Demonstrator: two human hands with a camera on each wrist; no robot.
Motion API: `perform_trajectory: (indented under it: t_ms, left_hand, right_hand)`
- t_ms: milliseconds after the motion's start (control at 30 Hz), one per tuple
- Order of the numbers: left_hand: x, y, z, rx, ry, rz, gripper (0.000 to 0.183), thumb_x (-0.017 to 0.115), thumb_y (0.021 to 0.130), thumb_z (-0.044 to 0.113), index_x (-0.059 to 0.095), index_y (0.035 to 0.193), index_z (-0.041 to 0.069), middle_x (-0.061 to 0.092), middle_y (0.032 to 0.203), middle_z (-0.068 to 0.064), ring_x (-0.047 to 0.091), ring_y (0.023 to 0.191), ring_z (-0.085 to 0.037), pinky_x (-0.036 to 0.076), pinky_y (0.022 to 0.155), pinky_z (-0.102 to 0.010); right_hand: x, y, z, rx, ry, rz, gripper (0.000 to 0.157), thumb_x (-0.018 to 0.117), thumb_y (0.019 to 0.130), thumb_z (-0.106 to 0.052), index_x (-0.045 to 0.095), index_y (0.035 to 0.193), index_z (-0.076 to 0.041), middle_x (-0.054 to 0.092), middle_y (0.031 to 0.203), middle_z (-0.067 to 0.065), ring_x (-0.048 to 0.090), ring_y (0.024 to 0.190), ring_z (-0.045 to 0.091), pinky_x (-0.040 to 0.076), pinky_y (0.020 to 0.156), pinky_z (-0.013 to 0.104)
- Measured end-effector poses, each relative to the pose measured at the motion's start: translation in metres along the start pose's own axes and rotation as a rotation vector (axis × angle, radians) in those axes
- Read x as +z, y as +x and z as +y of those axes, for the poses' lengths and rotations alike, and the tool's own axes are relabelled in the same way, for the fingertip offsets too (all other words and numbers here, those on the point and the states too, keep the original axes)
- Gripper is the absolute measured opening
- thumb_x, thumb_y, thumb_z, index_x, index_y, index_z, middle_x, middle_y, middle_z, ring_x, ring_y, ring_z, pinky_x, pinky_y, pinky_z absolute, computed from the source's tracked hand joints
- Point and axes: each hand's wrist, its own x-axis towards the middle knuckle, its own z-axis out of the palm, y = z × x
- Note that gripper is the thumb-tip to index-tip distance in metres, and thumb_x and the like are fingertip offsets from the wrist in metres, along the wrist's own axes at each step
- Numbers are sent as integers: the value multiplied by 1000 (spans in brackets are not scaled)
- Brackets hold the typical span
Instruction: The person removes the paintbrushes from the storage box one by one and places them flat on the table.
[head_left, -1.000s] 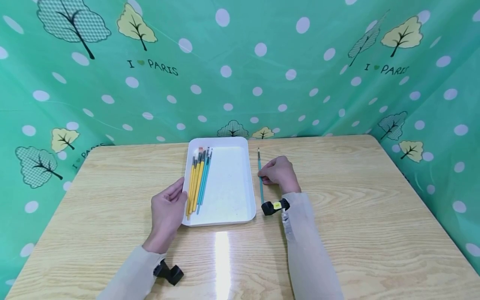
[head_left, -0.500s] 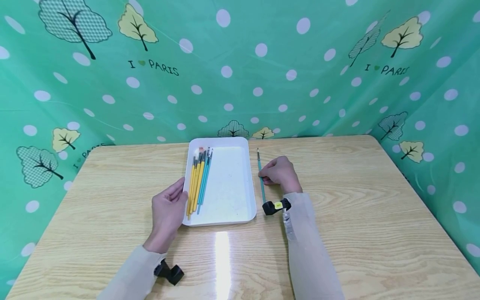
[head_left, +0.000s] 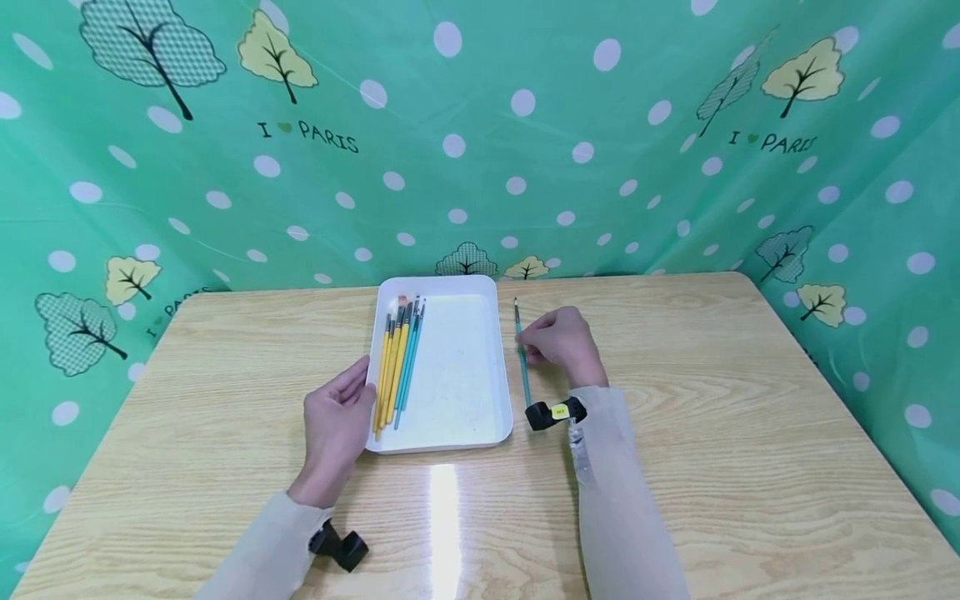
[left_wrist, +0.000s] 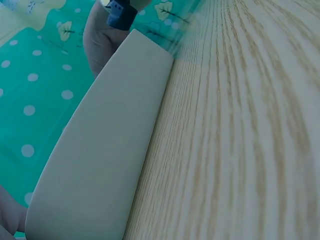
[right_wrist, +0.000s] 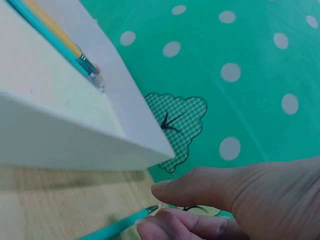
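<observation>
A white tray (head_left: 465,367) lies on the table, with several yellow paintbrushes (head_left: 387,375) and teal paintbrushes (head_left: 408,367) side by side along its left wall. At the tray's left edge, my left hand (head_left: 335,421) holds the rim; its fingertips are partly hidden behind the wall. A separate teal paintbrush (head_left: 522,367) lies on the table just right of the tray, bristles pointing away. My right hand (head_left: 558,342) is beside it, fingertips at its handle. In the right wrist view the thumb (right_wrist: 200,190) stands apart from the fingers, and the brush shows beyond them.
The wooden table (head_left: 712,433) runs back to a green dotted cloth (head_left: 480,125), which also hangs at both sides. A black wrist camera (head_left: 555,412) overhangs the near end of the loose brush. Light reflects off the table in front of the tray.
My right hand has shifted very slightly, its fingers easing right from the loose teal paintbrush. The tray, the brushes in it and my left hand stay where they were.
</observation>
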Motion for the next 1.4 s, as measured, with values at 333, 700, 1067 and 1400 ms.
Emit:
perform_trajectory:
  t_ms: [333, 700, 1067, 1400]
  left_hand:
    - [0, -1, 0, -7, 1, 12, 45, 55, 102, 8, 53, 147, 13, 56, 150, -12, 59, 134, -24, 54, 100, -24]
    - [1, -1, 0, -21, -13, 3, 47, 56, 101, 6, 52, 148, 11, 54, 152, -12, 56, 137, -22, 51, 105, -24]
    - [-1, -2, 0, -4, -15, -6, 47, 54, 102, 5, 52, 148, 10, 55, 151, -14, 59, 134, -25, 54, 100, -25]
    - [0, -3, 2, 2, -18, -12, 46, 54, 102, 6, 52, 148, 10, 55, 150, -15, 59, 134, -25, 54, 100, -24]
  right_hand:
    - [0, -10, -11, -46, 66, -48, 20, 74, 93, -18, 71, 105, -3, 73, 93, 12, 69, 73, 16, 66, 84, 39]
    - [11, -19, -22, -126, 132, -66, 18, 74, 92, -14, 71, 103, 0, 73, 100, 14, 71, 72, 15, 67, 86, 43]
    - [35, -26, -39, -164, 124, -103, 13, 75, 90, -8, 70, 99, 0, 76, 92, 15, 74, 71, 17, 68, 81, 39]
    - [63, -27, -46, -156, 97, -138, 13, 77, 90, -8, 70, 99, -2, 75, 91, 13, 74, 71, 19, 68, 78, 38]
